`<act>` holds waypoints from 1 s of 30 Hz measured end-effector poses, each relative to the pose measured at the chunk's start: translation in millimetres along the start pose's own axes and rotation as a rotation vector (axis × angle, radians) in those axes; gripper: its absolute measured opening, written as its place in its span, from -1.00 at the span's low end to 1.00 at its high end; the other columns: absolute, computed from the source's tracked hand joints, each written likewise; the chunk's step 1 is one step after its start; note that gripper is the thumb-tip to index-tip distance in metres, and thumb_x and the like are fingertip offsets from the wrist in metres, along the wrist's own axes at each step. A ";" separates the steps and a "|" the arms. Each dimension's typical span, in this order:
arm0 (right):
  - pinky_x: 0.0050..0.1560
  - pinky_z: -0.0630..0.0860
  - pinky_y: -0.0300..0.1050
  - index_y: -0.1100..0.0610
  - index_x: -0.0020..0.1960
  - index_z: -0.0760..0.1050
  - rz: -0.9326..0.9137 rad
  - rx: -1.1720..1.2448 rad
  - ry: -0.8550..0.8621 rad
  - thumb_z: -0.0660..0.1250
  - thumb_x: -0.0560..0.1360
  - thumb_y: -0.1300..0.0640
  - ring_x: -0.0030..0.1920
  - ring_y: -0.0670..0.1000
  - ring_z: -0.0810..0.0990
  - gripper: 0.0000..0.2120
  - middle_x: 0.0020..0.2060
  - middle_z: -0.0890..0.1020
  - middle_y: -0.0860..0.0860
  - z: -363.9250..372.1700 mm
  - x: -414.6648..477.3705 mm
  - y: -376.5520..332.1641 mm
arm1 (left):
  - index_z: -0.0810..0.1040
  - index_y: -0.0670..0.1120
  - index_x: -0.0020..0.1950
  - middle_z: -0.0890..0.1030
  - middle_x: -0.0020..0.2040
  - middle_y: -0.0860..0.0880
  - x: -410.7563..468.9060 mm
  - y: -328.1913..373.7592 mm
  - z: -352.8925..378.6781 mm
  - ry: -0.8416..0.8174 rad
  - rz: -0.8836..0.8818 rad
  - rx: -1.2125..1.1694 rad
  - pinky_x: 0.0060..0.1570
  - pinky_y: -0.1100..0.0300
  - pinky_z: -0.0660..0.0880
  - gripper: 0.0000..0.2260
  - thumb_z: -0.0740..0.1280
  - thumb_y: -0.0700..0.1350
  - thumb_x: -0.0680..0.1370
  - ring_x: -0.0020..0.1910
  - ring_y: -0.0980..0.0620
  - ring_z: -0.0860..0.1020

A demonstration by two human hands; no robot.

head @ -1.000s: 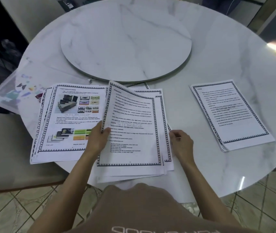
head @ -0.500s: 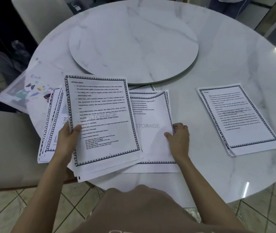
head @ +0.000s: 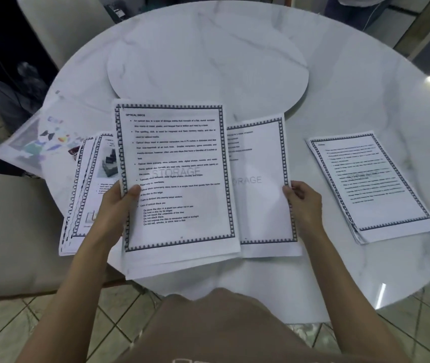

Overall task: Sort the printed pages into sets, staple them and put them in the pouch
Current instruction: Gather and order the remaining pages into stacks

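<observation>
Centrally, above the desk's (head: pixel 365 87) near rim: sheaf of pages (head: pixel 177 166), headed "OPTICAL DISCS", watermarked "STORAGE", pinched at its left margin by left grip (head: pixel 118 203), thumb on top. Just beside it: bordered page (head: pixel 258 184), "ORAGE" legible, clasped at its right edge by right grip (head: pixel 304 203). Lay flat: picture-page stack (head: pixel 88 195) at left, near corner past the rim; text stack (head: pixel 370 184) at right, well apart. Left bare: raised round disc (head: pixel 208 66), far desk. Overhung left rim: clear pouch (head: pixel 33 142).

Four piles of printed pages (head: pixel 177 174), one pouch (head: pixel 33 145), two hands (head: pixel 115 205), one table (head: pixel 365 87), one turntable (head: pixel 208 66), two chairs (head: pixel 4 231).
</observation>
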State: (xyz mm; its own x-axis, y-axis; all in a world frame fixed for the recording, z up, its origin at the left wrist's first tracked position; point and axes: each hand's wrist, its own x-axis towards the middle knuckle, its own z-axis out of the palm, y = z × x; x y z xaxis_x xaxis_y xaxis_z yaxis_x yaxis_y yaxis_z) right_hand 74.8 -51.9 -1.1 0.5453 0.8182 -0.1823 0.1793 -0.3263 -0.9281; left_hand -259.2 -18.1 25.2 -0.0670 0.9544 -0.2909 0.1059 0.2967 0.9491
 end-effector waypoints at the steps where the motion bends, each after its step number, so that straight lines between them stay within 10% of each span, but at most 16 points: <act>1: -0.01 0.52 -0.10 0.10 -0.10 0.54 0.010 0.048 -0.027 0.31 0.50 0.22 -0.14 0.01 0.58 -0.94 -0.19 0.64 0.04 1.3 -0.2 -2.8 | 0.48 0.00 0.13 0.68 -0.18 0.19 1.6 1.3 2.6 -0.008 -0.004 -0.004 -0.27 0.35 0.56 -0.84 0.18 -0.15 0.60 -0.19 0.23 0.65; 11: 0.05 0.57 -0.10 0.16 -0.06 0.52 0.078 0.364 -0.239 0.31 0.50 0.26 -0.15 0.01 0.60 -0.95 -0.19 0.62 0.04 38.0 -14.9 -44.1 | 0.44 -0.04 0.32 0.55 0.25 -0.01 9.2 16.0 17.7 0.019 -0.099 -0.138 0.32 -0.14 0.35 -0.66 0.27 -0.02 0.55 0.27 -0.08 0.49; 17: 0.08 0.56 0.00 0.19 0.02 0.54 0.048 0.336 -0.359 0.28 0.52 0.26 -0.05 0.11 0.63 -0.89 -0.08 0.65 0.16 63.2 -27.5 -52.7 | 0.46 -0.05 0.23 0.60 0.09 -0.03 7.2 9.3 15.2 0.078 -0.083 -0.144 0.12 -0.01 0.49 -0.77 0.25 -0.15 0.57 0.08 -0.04 0.57; 25: -0.28 0.49 -0.41 0.14 0.02 0.55 -0.063 -0.088 -0.380 0.28 0.52 0.23 -0.34 -0.24 0.58 -0.89 -0.15 0.63 0.04 61.4 -11.3 -19.3 | 0.42 -0.12 0.32 0.55 0.17 -0.09 2.2 -2.7 -8.5 0.226 -0.138 -0.159 0.16 0.00 0.44 -0.69 0.24 -0.13 0.58 0.12 -0.10 0.53; 30: -0.15 0.42 -0.37 0.23 0.02 0.56 -0.126 -0.346 -0.310 0.36 0.47 0.23 -0.10 0.04 0.58 -0.85 -0.06 0.63 0.11 63.6 -3.2 3.9 | 0.39 -0.18 0.34 0.50 0.26 -0.16 -2.2 -12.3 -23.8 0.300 -0.178 -0.159 0.17 -0.01 0.42 -0.67 0.23 -0.16 0.58 0.20 -0.14 0.50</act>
State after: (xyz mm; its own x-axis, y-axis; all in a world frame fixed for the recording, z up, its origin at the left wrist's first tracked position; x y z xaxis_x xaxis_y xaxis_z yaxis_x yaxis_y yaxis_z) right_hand 21.7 -25.6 -24.8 0.2417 0.9468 -0.2124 0.5191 -0.3111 -0.7961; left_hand -283.9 -24.7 17.1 -0.3604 0.8295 -0.4267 -0.0871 0.4255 0.9007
